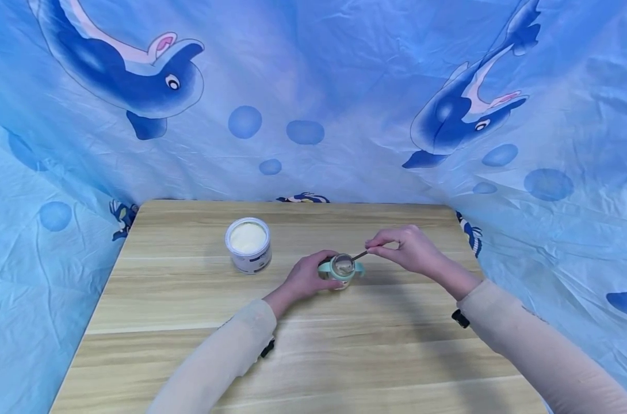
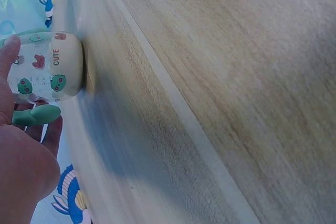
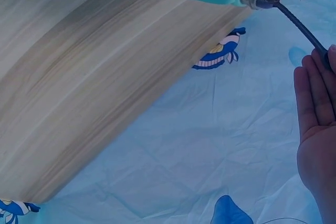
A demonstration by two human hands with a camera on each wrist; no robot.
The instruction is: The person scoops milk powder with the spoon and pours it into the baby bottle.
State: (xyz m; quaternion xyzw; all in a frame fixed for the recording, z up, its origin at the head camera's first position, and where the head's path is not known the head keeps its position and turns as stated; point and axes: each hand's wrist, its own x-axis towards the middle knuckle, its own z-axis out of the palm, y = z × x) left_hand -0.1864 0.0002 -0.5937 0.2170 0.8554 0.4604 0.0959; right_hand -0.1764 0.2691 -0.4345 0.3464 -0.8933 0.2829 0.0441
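Observation:
A clear baby bottle with green handles stands uncapped on the table, printed with small figures and the word CUTE. Something cream-coloured fills its bottom part in the left wrist view. My left hand grips the bottle from the left, thumb on the near side and fingers partly hidden behind it. Between thumb and fingers, my right hand pinches the handle of a dark metal spoon. The spoon's bowl is at the bottle's open mouth, tilted down; whether it carries anything is unclear.
To the left of the bottle stands an open tub of pale powder. The wooden table ends at a blue sheet with dolphin prints, which hangs behind and along both sides.

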